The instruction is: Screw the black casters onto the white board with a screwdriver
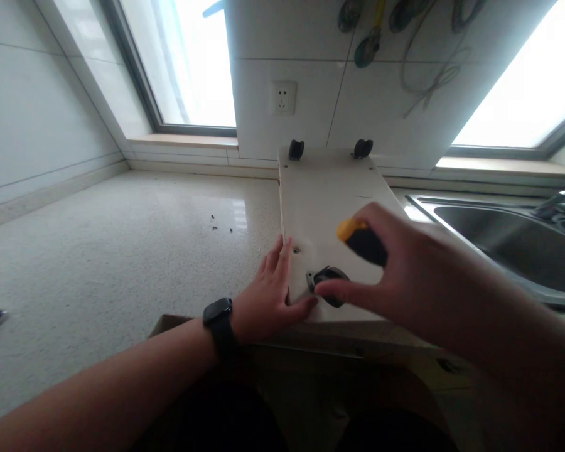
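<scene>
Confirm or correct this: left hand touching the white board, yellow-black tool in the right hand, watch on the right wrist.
Wrong wrist: the head view shows the watch on the left one. The left hand touches the white board, and the right hand holds the yellow-black tool.

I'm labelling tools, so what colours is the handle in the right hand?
The handle is black with a yellow end, shown in the head view.
</scene>
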The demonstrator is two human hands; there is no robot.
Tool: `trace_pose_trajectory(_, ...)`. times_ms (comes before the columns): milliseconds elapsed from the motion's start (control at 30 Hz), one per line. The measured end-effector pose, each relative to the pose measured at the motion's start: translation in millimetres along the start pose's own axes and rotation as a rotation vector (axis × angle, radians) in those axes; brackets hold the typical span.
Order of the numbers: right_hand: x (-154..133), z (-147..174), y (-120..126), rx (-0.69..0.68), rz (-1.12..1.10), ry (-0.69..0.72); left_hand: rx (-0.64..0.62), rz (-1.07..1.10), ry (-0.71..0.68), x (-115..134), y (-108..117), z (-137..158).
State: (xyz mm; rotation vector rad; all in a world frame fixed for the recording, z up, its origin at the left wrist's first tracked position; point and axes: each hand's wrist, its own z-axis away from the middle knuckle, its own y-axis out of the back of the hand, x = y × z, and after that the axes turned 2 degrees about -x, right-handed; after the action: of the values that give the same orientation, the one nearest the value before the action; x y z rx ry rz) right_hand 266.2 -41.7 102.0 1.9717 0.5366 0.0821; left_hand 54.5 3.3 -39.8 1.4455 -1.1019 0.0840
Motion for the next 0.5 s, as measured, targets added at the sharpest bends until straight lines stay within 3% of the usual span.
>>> trace_pose_trajectory(100,1.9,21.5,-18.9,-0.174,0.160,0.037,0.013,-0.016,-0.016,-0.9,-0.8,-0.2)
trace_pose_trajectory(333,27.3,31.6,-31.4,-0.142,0.194,-0.008,-0.005,-0.035,-0.011,1.0,1.2,0.5)
trace_pose_trajectory(500,26.9,28.9,-35.1,-0.169,0.161,-0.047,-0.012,-0.036,-0.014,1.1,1.9,1.7)
